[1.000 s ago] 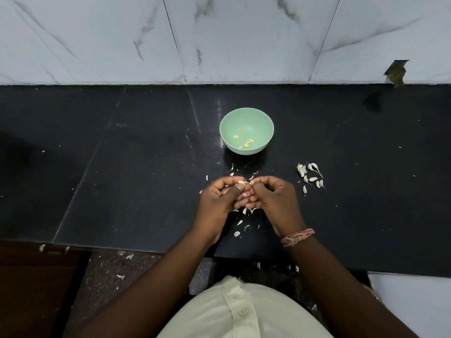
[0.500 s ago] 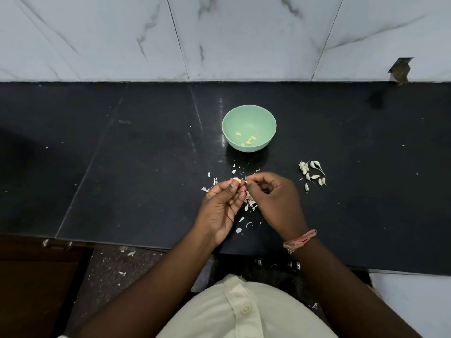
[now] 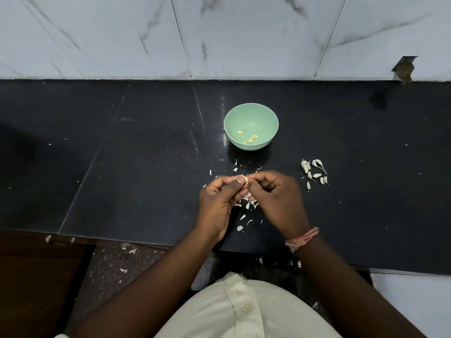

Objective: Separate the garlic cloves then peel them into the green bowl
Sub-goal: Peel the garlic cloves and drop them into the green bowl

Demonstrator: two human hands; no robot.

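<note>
Since a moment ago the two hands have drawn closer again at the centre of the frame, fingertips meeting over one garlic clove point(image 3: 246, 179). The left hand point(image 3: 220, 203) pinches the clove between curled thumb and fingers, and the right hand point(image 3: 278, 198) has its fingers curled in, the tips pinching at the clove's right side. Both hover above the black counter point(image 3: 122, 154), over a scatter of peel scraps point(image 3: 247, 206). The green bowl point(image 3: 251, 113) stands just above the hands, centre of the frame, with a few peeled cloves point(image 3: 250, 139) lying in its bottom. To the right of the hands lies a small cluster of unpeeled cloves point(image 3: 314, 173), well apart from the bowl. A pink thread band point(image 3: 302, 239) circles the right wrist.
</note>
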